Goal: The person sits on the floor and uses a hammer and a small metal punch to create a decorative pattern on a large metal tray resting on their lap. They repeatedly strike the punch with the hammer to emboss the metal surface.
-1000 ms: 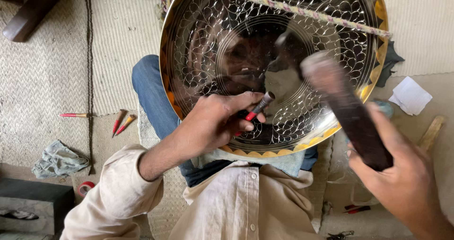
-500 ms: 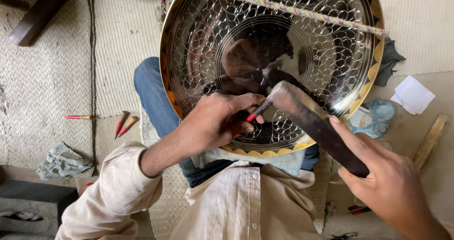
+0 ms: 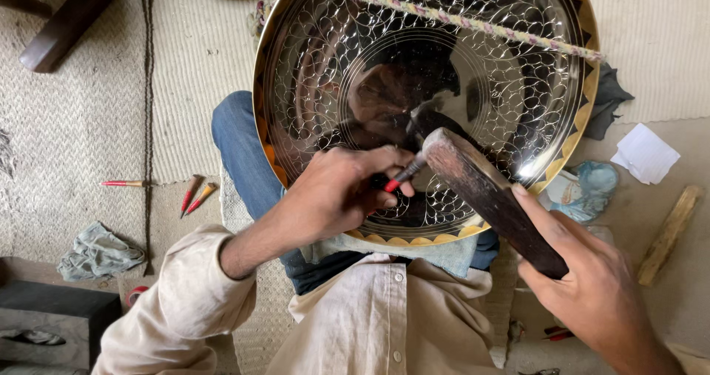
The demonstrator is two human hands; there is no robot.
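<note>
- Lighting: soft, even daylight; scene bright, shadows faint.
- Glare: engraved metal tray [image 3: 355,72] mirrors its surroundings; a bright hotspot sits near its lower right rim, dark reflections at its centre.
- Focus: tray engraving and woven mat [image 3: 89,123] sharp.
- Blur: slight motion softness on the wooden mallet [image 3: 492,197] head.
- Distortion: mild wide-angle stretching at the edges.

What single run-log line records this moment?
left hand: grips chisel on engraved metal tray | right hand: holds wooden mallet at chisel's end
</note>
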